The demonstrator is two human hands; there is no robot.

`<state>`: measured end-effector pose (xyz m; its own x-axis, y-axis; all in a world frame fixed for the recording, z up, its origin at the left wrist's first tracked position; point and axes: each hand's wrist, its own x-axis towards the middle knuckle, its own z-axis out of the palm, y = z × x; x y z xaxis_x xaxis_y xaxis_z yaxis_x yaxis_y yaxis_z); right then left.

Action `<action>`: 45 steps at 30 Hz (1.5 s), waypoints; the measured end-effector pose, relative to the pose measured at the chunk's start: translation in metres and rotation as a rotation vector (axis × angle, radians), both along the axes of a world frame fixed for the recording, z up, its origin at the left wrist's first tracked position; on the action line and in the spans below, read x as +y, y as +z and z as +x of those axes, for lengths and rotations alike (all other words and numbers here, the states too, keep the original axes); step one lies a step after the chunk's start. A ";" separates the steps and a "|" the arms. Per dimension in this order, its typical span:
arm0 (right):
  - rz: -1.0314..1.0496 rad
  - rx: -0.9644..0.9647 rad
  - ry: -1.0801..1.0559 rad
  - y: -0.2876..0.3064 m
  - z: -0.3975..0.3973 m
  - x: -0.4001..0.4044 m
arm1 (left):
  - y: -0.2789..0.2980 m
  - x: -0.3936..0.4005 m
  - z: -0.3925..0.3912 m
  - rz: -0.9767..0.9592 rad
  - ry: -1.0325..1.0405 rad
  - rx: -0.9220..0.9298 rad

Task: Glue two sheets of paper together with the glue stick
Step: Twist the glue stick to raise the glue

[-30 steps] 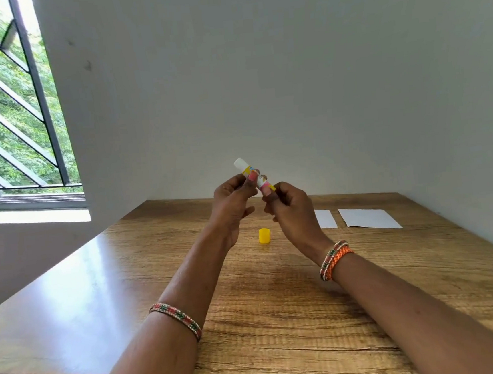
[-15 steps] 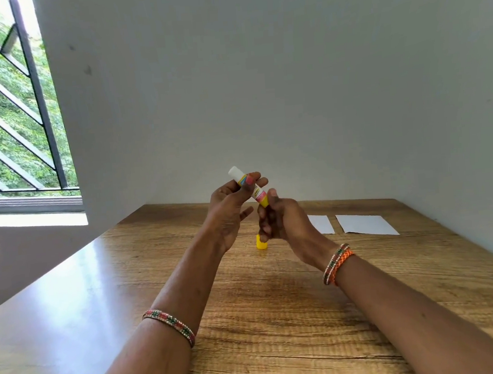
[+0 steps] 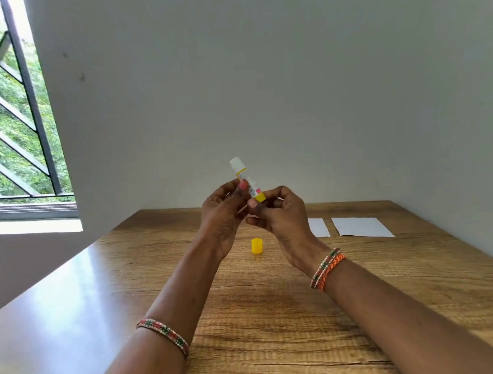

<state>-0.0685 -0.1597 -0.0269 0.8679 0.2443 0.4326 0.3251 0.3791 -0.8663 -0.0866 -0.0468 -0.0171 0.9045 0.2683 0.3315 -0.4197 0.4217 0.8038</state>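
Both hands hold the uncapped glue stick [image 3: 247,182] above the tabletop [image 3: 99,289]: left hand [image 3: 222,215] pinches the barrel, right hand [image 3: 280,213] grips its yellow base. It looks light, rigid, slick; barrel grip suits. Two sheets [image 3: 362,226] lie near the far right corner.

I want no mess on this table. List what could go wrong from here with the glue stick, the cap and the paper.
1. The yellow cap stands loose on the table below the hands; a lowered wrist could knock it away.
2. The glue stick is held in mid-air by the left hand and right hand at its lower part, the white glue end bare and up; it could smear fingers.
3. The two paper sheets lie apart to the right, unheld, and may slide under the glue.
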 end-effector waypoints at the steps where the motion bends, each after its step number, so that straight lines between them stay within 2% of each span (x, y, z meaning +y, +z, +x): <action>1: 0.001 -0.008 -0.003 0.000 0.000 0.000 | 0.001 0.000 0.000 0.001 -0.002 -0.003; 6: -0.055 0.014 0.114 0.003 -0.005 0.001 | 0.000 0.003 0.000 -0.033 0.080 -0.022; 9: -0.091 -0.038 0.049 0.002 -0.010 0.008 | 0.002 0.004 0.000 -0.021 0.042 -0.017; 11: -0.184 -0.066 0.020 -0.001 -0.010 0.010 | 0.002 0.001 -0.001 0.029 -0.006 0.025; 14: -0.512 -0.150 -0.072 -0.012 0.003 0.003 | -0.009 -0.011 0.001 0.197 0.049 0.152; 17: -0.920 -0.366 -0.181 -0.022 0.022 -0.015 | -0.021 -0.017 0.005 0.369 0.129 0.188; 19: -1.157 -0.433 -0.198 -0.023 0.028 -0.024 | -0.022 -0.017 0.004 0.442 0.178 0.208; 22: -1.277 -0.558 -0.454 -0.005 0.031 -0.034 | -0.019 -0.016 0.005 0.502 0.239 0.213; 24: -1.201 -0.525 -0.680 0.012 0.037 -0.050 | -0.019 -0.017 0.005 0.528 0.246 0.217; 25: -1.170 -0.466 -0.721 0.017 0.041 -0.062 | -0.019 -0.017 0.005 0.541 0.241 0.222; 26: -1.186 -0.416 -0.706 0.020 0.045 -0.074 | -0.019 -0.018 0.004 0.558 0.234 0.224; 29: -1.555 -0.399 -0.498 0.014 0.053 -0.098 | -0.018 -0.020 0.002 0.617 0.202 0.209; 31: -1.680 -0.399 -0.410 0.005 0.055 -0.096 | -0.018 -0.022 0.001 0.648 0.185 0.202; 35: -1.667 -0.482 -0.426 -0.004 0.061 -0.086 | -0.018 -0.021 0.000 0.672 0.171 0.190; 40: -1.663 -0.496 -0.445 -0.011 0.067 -0.084 | -0.018 -0.022 0.000 0.686 0.159 0.200; 43: -1.462 -0.497 -0.497 -0.010 0.073 -0.085 | -0.018 -0.021 0.000 0.658 0.161 0.189; 45: -1.174 -0.427 -0.488 -0.003 0.071 -0.082 | -0.017 -0.020 0.000 0.613 0.170 0.171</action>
<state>0.0024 -0.2420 -0.0298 0.8225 0.3619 0.4389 0.5381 -0.7450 -0.3942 -0.0865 -0.0665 -0.0343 0.9197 0.2203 0.3251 -0.2852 -0.1945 0.9385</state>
